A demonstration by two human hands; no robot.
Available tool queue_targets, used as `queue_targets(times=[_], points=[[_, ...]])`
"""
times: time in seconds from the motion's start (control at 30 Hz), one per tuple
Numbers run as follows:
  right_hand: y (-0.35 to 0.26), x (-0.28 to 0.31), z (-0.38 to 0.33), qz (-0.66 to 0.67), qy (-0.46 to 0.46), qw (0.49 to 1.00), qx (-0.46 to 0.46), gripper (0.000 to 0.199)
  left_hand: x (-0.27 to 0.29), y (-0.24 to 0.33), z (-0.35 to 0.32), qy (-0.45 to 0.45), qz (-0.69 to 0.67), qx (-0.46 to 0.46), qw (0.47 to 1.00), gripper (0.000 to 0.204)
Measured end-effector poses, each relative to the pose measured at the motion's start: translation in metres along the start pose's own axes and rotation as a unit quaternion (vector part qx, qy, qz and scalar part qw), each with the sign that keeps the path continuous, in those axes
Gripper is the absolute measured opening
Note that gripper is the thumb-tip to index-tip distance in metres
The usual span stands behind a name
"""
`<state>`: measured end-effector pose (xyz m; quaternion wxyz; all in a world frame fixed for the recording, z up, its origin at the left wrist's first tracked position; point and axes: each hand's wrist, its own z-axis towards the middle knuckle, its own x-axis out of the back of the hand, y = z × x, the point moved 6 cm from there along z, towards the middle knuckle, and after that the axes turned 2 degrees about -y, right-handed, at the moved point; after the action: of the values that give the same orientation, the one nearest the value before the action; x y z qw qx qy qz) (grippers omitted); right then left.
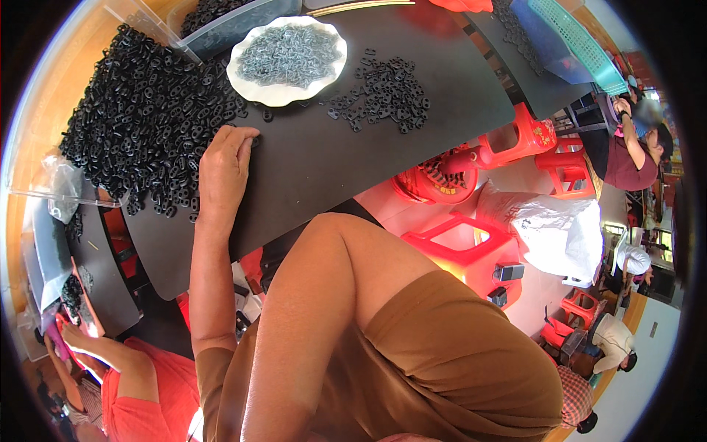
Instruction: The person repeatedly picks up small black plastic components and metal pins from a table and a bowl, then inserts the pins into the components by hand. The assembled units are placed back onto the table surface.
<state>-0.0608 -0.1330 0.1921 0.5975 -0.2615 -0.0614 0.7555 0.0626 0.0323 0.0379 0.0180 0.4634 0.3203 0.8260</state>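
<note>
My left hand [227, 171] rests on the dark table [317, 177] at the right edge of a large heap of small black oval pieces with two holes [140, 110]. Its thumb and fingers are pinched together, and a dark bit shows at the fingertips, too small to name. Just beyond stands a white scalloped plate [335, 82] full of small translucent grey pieces [287, 55]. To the plate's right lies a looser group of black pieces [390, 92]. My right arm [302, 309] is bent, its elbow over the table's near edge; the right hand is out of view.
A clear plastic bin [250, 23] with black pieces stands behind the heap. Red stools [471, 243] and a white sack [556, 228] are on the right. A person in red [151, 376] sits at left; another in maroon [630, 158] sits far right, near a teal basket [574, 40].
</note>
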Motion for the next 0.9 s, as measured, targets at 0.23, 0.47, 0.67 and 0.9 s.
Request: queue_targets(times=[0.23, 0.47, 0.67, 0.9], points=[[0.000, -0.004, 0.001, 0.002, -0.007, 1.000, -0.005, 0.021, -0.001, 0.002, 0.001, 0.005, 0.000, -0.003, 1.000, 0.012], [0.002, -0.011, 0.004, 0.021, -0.025, 0.999, -0.021, 0.021, 0.002, 0.001, -0.002, 0.017, 0.005, -0.002, 1.000, 0.010], [0.001, -0.015, 0.003, 0.040, -0.034, 0.998, -0.039, 0.022, -0.002, -0.001, 0.000, 0.018, -0.002, -0.006, 1.000, 0.012], [-0.015, -0.012, -0.007, 0.076, -0.015, 0.992, -0.096, 0.022, 0.000, -0.003, -0.002, 0.019, -0.003, -0.001, 1.000, 0.010]])
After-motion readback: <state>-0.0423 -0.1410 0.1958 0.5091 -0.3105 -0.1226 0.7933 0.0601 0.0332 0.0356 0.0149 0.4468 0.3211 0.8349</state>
